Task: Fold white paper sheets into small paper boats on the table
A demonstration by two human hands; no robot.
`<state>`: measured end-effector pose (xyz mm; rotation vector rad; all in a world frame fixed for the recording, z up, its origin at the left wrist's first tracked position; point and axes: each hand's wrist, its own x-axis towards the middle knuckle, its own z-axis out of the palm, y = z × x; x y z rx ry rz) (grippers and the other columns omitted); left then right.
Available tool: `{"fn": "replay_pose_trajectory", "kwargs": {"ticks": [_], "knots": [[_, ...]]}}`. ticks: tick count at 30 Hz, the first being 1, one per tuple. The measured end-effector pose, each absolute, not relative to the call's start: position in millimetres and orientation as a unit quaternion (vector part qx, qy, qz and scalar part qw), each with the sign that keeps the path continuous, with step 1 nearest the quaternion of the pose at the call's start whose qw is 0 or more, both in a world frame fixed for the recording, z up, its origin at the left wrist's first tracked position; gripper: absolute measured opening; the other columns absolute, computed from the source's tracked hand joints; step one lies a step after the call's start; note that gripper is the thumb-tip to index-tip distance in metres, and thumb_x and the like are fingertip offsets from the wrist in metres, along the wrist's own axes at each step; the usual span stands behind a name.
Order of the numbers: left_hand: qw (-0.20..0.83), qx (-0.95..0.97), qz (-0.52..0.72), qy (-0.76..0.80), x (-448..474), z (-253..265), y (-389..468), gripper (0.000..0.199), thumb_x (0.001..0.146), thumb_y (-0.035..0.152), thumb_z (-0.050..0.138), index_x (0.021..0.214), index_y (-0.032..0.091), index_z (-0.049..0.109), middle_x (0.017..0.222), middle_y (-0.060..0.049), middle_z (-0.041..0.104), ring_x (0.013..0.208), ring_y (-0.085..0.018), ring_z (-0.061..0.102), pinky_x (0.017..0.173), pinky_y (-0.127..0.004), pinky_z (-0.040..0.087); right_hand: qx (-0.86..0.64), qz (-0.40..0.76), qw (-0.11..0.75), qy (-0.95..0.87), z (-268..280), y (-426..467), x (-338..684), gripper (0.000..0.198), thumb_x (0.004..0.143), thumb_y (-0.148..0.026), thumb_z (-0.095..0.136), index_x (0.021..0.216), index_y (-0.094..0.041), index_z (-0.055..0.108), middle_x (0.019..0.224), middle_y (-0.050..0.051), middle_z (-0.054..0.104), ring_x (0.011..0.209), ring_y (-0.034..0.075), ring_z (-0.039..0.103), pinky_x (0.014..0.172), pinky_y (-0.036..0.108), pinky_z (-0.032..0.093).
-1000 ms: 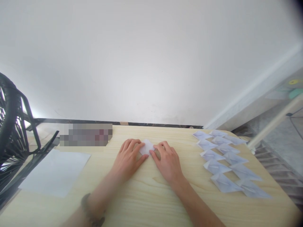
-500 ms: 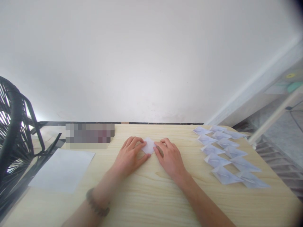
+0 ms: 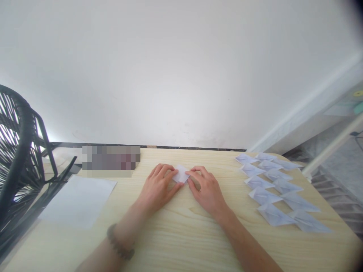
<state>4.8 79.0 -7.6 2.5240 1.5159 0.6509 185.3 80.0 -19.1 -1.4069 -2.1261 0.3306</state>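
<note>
A small folded piece of white paper, roughly diamond-shaped, lies on the light wooden table between my hands. My left hand, with a dark beaded bracelet at its wrist, pinches the paper's left side with thumb and fingertips. On the opposite side, my right hand grips the right corner between thumb and forefinger. Two rows of folded white paper pieces, pointed at the ends, rest on the table to the right of my right hand.
White paper sheets lie on the left of the table. Behind them is a pixelated patch. A dark woven chair stands at the left edge. A white wall rises behind the table, and a pale pole slants at the right.
The whole view has shifted slightly, so table items appear a little further right. Both hands keep hold of the small paper, with only slight finger movement.
</note>
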Motion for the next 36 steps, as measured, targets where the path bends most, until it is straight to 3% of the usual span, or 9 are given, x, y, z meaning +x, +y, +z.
{"fn": "replay_pose_trajectory", "kwargs": {"ticks": [9, 13, 18, 23, 31, 36], "knots": [[0.08, 0.838, 0.22, 0.494, 5.4, -5.2, 78.6, 0.032, 0.082, 0.038, 0.045, 0.106, 0.019, 0.055, 0.104, -0.008, 0.053, 0.1, -0.023, 0.045, 0.091, -0.04, 0.037, -0.532, 0.144, 0.302, -0.778, -21.0, 81.0, 184.8, 0.023, 0.08, -0.02, 0.047, 0.098, -0.026, 0.061, 0.098, 0.004, 0.054, 0.082, 0.016, 0.055, 0.077, 0.033, 0.045], [0.132, 0.826, 0.248, 0.489, 2.8, -4.1, 79.5, 0.039, 0.079, 0.04, 0.049, 0.114, 0.024, 0.052, 0.109, -0.008, 0.05, 0.103, -0.022, 0.044, 0.091, -0.039, 0.036, -0.523, 0.182, 0.363, -0.749, -22.1, 82.2, 186.7, 0.019, 0.082, -0.021, 0.046, 0.092, -0.024, 0.062, 0.105, 0.005, 0.053, 0.078, 0.014, 0.057, 0.074, 0.031, 0.048], [0.242, 0.792, 0.295, 0.476, 5.0, -1.2, 78.3, 0.037, 0.084, 0.031, 0.045, 0.12, 0.024, 0.046, 0.105, -0.008, 0.054, 0.097, -0.019, 0.049, 0.085, -0.034, 0.041, -0.461, 0.198, 0.442, -0.744, -18.9, 81.6, 188.8, 0.02, 0.082, -0.017, 0.045, 0.091, -0.023, 0.062, 0.109, 0.004, 0.055, 0.091, 0.014, 0.057, 0.082, 0.029, 0.047], [0.397, 0.727, 0.349, 0.439, 5.7, -2.0, 79.0, 0.028, 0.082, 0.029, 0.048, 0.107, 0.019, 0.057, 0.101, -0.007, 0.06, 0.088, -0.017, 0.057, 0.077, -0.028, 0.046, -0.447, 0.205, 0.473, -0.731, -13.6, 78.9, 188.9, 0.02, 0.081, -0.016, 0.046, 0.087, -0.023, 0.064, 0.107, 0.004, 0.059, 0.097, 0.015, 0.056, 0.086, 0.03, 0.046], [0.496, 0.627, 0.415, 0.433, 2.4, -8.5, 82.7, 0.025, 0.077, 0.027, 0.055, 0.099, 0.017, 0.061, 0.103, -0.007, 0.061, 0.092, -0.019, 0.058, 0.08, -0.029, 0.047, -0.427, 0.294, 0.464, -0.718, -12.9, 79.1, 190.0, 0.018, 0.079, -0.02, 0.051, 0.09, -0.023, 0.065, 0.082, 0.0, 0.068, 0.073, 0.013, 0.063, 0.066, 0.023, 0.051], [0.512, 0.641, 0.396, 0.413, 2.5, -6.1, 82.6, 0.023, 0.075, 0.025, 0.058, 0.095, 0.017, 0.065, 0.105, -0.009, 0.06, 0.092, -0.02, 0.058, 0.077, -0.029, 0.048, -0.439, 0.308, 0.471, -0.701, -12.7, 78.8, 190.9, 0.017, 0.076, -0.017, 0.053, 0.085, -0.022, 0.066, 0.078, 0.0, 0.068, 0.069, 0.012, 0.063, 0.063, 0.022, 0.051]]}}
